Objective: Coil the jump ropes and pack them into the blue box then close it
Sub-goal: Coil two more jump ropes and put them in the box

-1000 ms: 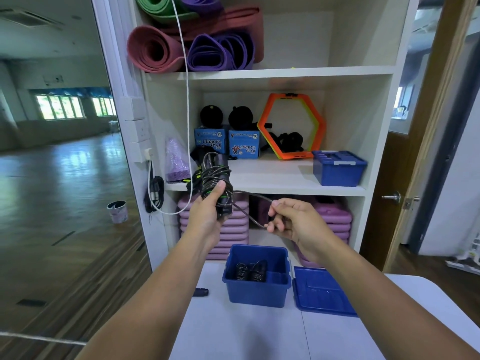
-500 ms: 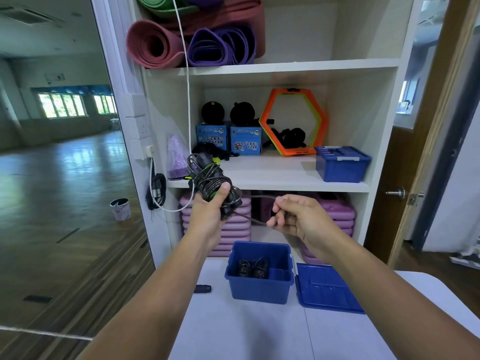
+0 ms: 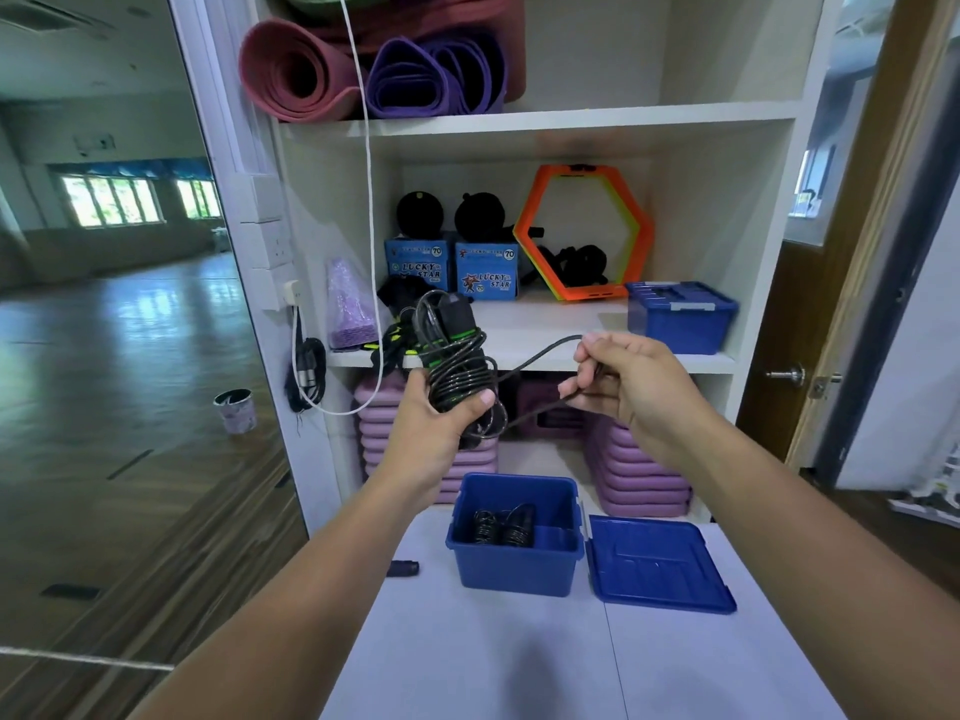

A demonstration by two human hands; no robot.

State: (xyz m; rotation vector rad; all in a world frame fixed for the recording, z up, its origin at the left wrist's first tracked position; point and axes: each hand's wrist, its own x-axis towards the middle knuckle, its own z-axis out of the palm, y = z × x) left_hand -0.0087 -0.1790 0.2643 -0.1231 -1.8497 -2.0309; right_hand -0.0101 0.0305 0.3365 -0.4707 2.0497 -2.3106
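A left hand [image 3: 431, 423], fingers curled round a coiled black jump rope [image 3: 457, 366], hides its lower loops; the right hand [image 3: 634, 381] pinches the loose strand. Below the fingers, the blue box [image 3: 514, 569] holds indistinct dark coils.

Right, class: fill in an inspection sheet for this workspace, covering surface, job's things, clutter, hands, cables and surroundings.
Surface: white table, seam down its middle.
Job's things: open blue box on the table, coiled ropes inside; lid flat to its right.
Clutter: small dark piece left of the box.
Hands: left hand grips the jump rope bundle; right hand pinches its loose strand.
Cables: white cord hangs down the shelf front; dark cable hangs below the wall socket.
Surroundings: shelf unit with rolled mats, orange hexagon, second blue box.
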